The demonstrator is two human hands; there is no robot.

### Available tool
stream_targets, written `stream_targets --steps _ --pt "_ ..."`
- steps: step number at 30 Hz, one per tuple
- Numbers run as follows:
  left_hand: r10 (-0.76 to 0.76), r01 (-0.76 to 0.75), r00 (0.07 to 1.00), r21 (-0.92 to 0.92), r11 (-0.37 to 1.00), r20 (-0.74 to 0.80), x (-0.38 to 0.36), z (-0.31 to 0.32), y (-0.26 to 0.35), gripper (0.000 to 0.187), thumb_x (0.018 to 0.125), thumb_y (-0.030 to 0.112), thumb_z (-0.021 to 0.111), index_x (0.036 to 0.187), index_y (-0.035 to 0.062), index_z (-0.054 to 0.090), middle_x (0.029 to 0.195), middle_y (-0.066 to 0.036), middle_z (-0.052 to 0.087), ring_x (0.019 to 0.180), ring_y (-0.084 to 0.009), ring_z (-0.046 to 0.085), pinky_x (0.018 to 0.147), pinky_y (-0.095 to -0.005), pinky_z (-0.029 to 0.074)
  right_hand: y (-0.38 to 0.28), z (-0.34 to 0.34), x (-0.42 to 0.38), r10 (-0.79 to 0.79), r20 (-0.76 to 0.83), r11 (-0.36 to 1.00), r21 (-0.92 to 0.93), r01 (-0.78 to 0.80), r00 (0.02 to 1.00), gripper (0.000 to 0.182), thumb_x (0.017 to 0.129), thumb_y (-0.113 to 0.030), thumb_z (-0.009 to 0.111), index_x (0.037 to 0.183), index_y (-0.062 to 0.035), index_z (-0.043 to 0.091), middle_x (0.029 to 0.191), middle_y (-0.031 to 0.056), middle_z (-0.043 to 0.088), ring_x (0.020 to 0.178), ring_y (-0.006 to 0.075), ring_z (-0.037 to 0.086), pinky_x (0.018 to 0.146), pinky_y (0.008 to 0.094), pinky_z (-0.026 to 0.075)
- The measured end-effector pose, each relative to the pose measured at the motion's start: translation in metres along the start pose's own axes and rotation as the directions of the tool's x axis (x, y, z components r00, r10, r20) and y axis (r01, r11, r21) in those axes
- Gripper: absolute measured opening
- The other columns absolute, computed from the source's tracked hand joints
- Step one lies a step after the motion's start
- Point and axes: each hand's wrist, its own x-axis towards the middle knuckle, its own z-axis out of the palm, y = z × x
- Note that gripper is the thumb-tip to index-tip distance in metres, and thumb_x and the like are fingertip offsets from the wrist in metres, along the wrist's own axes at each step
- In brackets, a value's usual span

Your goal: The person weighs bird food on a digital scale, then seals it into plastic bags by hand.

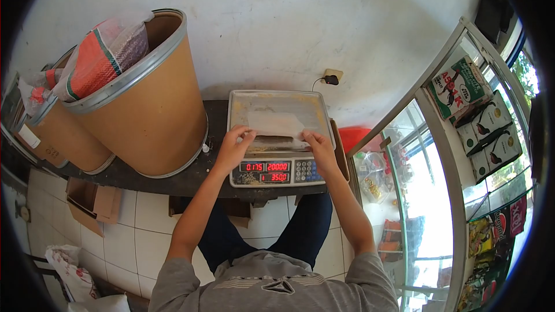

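A translucent plastic bag is stretched between my two hands above the metal pan of a digital scale. My left hand pinches its left edge, and my right hand pinches the right edge. Dark contents show along the bag's lower part, too unclear to name. Yellowish residue marks the pan. Below the pan, the scale's red display reads 0.175, 20000 and 3500, beside a keypad.
Large brown drums stand left on the dark table, one holding a woven sack. A glass cabinet with packets is at the right. A plug sits in the wall. Cardboard boxes lie below.
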Motion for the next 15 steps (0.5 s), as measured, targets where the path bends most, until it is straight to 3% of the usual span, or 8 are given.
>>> stream_targets --steps 3,5,8,11,12,14,15 --pt "-0.017 0.017 1.0 -0.02 1.0 -0.017 -0.02 0.004 -0.004 0.023 0.088 0.018 0.059 0.093 -0.0035 0.062 0.098 -0.008 0.053 0.08 -0.0137 0.049 0.07 -0.026 0.042 0.007 0.0 -0.016 -0.006 -0.044 0.992 -0.123 0.001 0.999 0.03 0.089 -0.029 0.061 0.091 -0.0002 0.069 0.088 0.0036 0.067 0.085 0.0119 0.059 0.077 0.0253 0.043" --pt "-0.015 0.013 0.999 -0.041 0.999 -0.041 -0.031 0.005 -0.006 0.022 0.088 0.018 0.059 0.094 -0.0033 0.062 0.1 -0.008 0.052 0.079 -0.0139 0.049 0.071 -0.0257 0.042 0.015 -0.002 -0.024 -0.153 -0.076 0.917 -0.382 0.112 0.985 0.029 0.087 -0.025 0.064 0.088 0.0034 0.068 0.087 0.0069 0.066 0.086 0.0144 0.06 0.081 0.0268 0.043" --pt "-0.036 0.036 0.999 -0.006 0.999 -0.025 -0.043 0.006 -0.005 0.021 0.089 0.017 0.058 0.096 -0.0024 0.062 0.102 -0.008 0.051 0.08 -0.0138 0.049 0.072 -0.0258 0.042 0.008 0.001 -0.038 -0.168 -0.072 0.921 -0.366 0.131 0.983 0.027 0.086 -0.022 0.065 0.087 0.0054 0.067 0.085 0.01 0.065 0.085 0.0165 0.06 0.082 0.0282 0.043" --pt "-0.042 0.042 0.998 0.006 0.999 -0.049 -0.055 0.008 -0.008 0.021 0.09 0.016 0.057 0.096 -0.0027 0.062 0.1 -0.009 0.052 0.077 -0.0135 0.05 0.071 -0.0268 0.043 0.011 0.001 -0.048 -0.204 -0.07 0.932 -0.32 0.171 0.977 0.026 0.086 -0.021 0.066 0.087 0.0046 0.067 0.084 0.0071 0.065 0.084 0.015 0.06 0.08 0.0271 0.044" --pt "-0.098 0.096 0.995 -0.066 0.993 -0.021 -0.06 0.009 -0.01 0.021 0.091 0.018 0.056 0.095 -0.0019 0.061 0.095 -0.007 0.054 0.074 -0.0123 0.05 0.069 -0.0256 0.042 0.013 0.0 -0.051 -0.199 -0.07 0.933 -0.32 0.167 0.977 0.026 0.086 -0.021 0.066 0.087 0.0046 0.067 0.084 0.0071 0.065 0.084 0.015 0.06 0.08 0.0271 0.044" --pt "-0.154 0.154 0.988 -0.136 0.979 0.012 -0.067 0.01 -0.012 0.021 0.092 0.019 0.056 0.094 -0.0011 0.06 0.09 -0.006 0.055 0.071 -0.0111 0.051 0.066 -0.0245 0.042 0.016 -0.003 -0.056 -0.008 -0.076 0.972 -0.237 -0.01 0.997 0.025 0.087 -0.024 0.065 0.084 0.0004 0.067 0.081 0.0033 0.064 0.082 0.0115 0.06 0.075 0.0262 0.045" --pt "-0.235 0.248 0.969 -0.221 0.943 0.081 -0.071 0.01 -0.012 0.02 0.093 0.02 0.055 0.092 0.0005 0.06 0.084 -0.003 0.056 0.069 -0.0096 0.052 0.063 -0.0232 0.041 0.017 -0.004 -0.057 -0.005 -0.077 0.972 -0.236 -0.013 0.997 0.025 0.087 -0.024 0.065 0.084 0.0004 0.067 0.081 0.0033 0.064 0.082 0.0115 0.06 0.075 0.0262 0.045"
